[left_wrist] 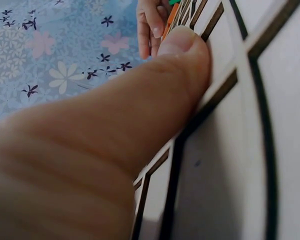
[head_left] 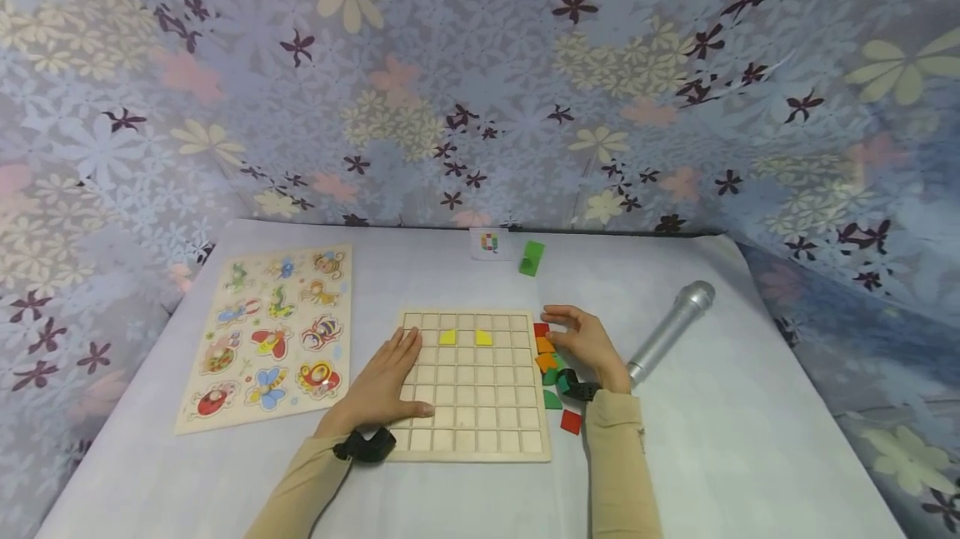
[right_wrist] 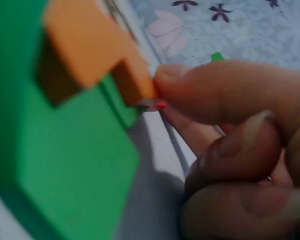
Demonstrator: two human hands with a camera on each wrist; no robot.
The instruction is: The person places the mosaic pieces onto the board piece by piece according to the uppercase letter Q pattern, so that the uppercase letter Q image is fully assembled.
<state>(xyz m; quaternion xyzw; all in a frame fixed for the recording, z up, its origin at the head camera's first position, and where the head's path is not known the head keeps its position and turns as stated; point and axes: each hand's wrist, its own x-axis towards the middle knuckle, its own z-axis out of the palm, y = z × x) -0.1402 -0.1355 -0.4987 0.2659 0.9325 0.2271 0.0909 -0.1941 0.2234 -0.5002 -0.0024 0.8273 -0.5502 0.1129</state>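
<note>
A wooden grid board (head_left: 487,418) lies flat on the table, with two yellow pieces (head_left: 447,337) in its upper cells. My left hand (head_left: 386,381) rests on the board's left side, fingers straight and thumb spread over the cells, as the thumb (left_wrist: 175,65) in the left wrist view confirms. Off the right edge, my right hand (head_left: 588,343) hovers over a red piece (head_left: 541,328) and an orange piece (head_left: 545,345), thumb and forefinger apart. In the right wrist view, its thumb is close against a notched orange piece (right_wrist: 85,40) above green pieces (right_wrist: 80,160); contact is unclear.
An insect picture puzzle board (head_left: 258,366) lies at left. To the right is a silver microphone (head_left: 663,335). Behind the grid are a small picture card (head_left: 489,244) and a green piece (head_left: 531,258). A red square (head_left: 571,421) lies beside my right forearm.
</note>
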